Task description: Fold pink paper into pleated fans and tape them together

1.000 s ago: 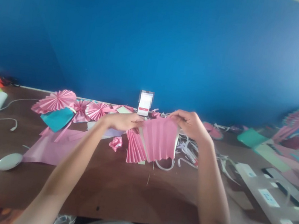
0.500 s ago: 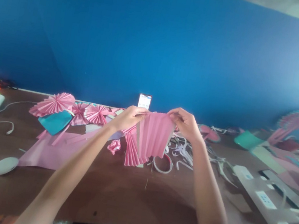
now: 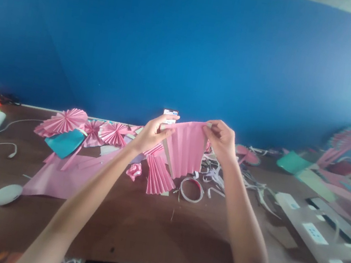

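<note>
A pink pleated paper sheet (image 3: 187, 149) hangs upright in front of me, its folds running down from the top edge. At its top left corner is my left hand (image 3: 153, 133), the thumb on the paper and the index finger stretched out above. My right hand (image 3: 223, 140) pinches the top right corner between thumb and fingers. Below the sheet, a pink folded paper fan (image 3: 159, 177) lies on the table, its upper part partly covered. A roll of tape (image 3: 191, 190) lies to the right of that fan.
Pink paper rosettes (image 3: 68, 120) and a teal piece (image 3: 64, 143) lie at the back left. A flat pink sheet (image 3: 53, 178) and a white oval object (image 3: 6, 195) are nearer. A phone (image 3: 171, 113) stands by the blue wall. White scraps (image 3: 215, 176) and a power strip (image 3: 311, 233) lie right.
Both hands have risen slightly with the pleated sheet. My left index finger has lifted away from the thumb. The fan and the tape roll below show more fully.
</note>
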### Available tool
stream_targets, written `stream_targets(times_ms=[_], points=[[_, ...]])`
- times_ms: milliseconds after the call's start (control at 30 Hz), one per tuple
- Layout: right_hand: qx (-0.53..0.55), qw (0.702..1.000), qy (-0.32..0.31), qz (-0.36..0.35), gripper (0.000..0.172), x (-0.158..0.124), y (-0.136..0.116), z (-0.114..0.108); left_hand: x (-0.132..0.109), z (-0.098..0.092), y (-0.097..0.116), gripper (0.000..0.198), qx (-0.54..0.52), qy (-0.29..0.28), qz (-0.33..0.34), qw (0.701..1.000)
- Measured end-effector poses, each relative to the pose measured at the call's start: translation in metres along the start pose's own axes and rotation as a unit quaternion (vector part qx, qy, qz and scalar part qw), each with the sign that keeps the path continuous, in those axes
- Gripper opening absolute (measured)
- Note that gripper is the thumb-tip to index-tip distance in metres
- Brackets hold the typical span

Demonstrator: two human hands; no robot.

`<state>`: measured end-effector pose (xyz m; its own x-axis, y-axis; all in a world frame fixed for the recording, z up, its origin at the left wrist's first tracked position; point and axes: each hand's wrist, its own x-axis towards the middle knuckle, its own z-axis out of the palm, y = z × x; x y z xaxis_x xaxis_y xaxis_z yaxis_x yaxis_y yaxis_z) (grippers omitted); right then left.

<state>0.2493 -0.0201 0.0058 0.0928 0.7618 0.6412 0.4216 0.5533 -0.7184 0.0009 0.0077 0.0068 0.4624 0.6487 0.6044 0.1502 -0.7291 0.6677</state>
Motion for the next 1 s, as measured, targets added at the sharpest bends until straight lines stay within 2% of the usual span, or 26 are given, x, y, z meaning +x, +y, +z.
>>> stream_targets(times_ms=[200, 467, 567, 700, 833, 1000], points=[[-0.016, 0.999, 0.042, -0.021, 0.019, -0.001, -0.004, -0.003, -0.001, 0.001, 0.0, 0.038, -0.027, 0.02, -0.035, 0.999], [-0.042, 0.996, 0.006, -0.079, 0.017, -0.004, -0.015, -0.023, -0.002, -0.007, 0.007, 0.033, -0.063, 0.026, -0.018, 0.998], [-0.022, 0.995, 0.006, -0.097, 0.014, -0.005, -0.015, -0.026, -0.003, -0.011, 0.008, 0.032, -0.069, 0.013, -0.012, 0.997], [0.021, 0.997, -0.005, -0.079, 0.014, -0.007, -0.016, -0.026, -0.005, -0.02, 0.006, 0.027, -0.05, -0.023, -0.017, 0.998], [0.021, 0.997, -0.02, -0.076, 0.014, -0.01, -0.026, -0.026, -0.006, -0.029, 0.008, 0.024, -0.022, -0.053, 0.0, 0.998], [0.021, 0.996, -0.018, -0.079, 0.015, -0.012, -0.031, -0.023, -0.006, -0.034, 0.012, 0.027, -0.004, -0.056, 0.031, 0.998]])
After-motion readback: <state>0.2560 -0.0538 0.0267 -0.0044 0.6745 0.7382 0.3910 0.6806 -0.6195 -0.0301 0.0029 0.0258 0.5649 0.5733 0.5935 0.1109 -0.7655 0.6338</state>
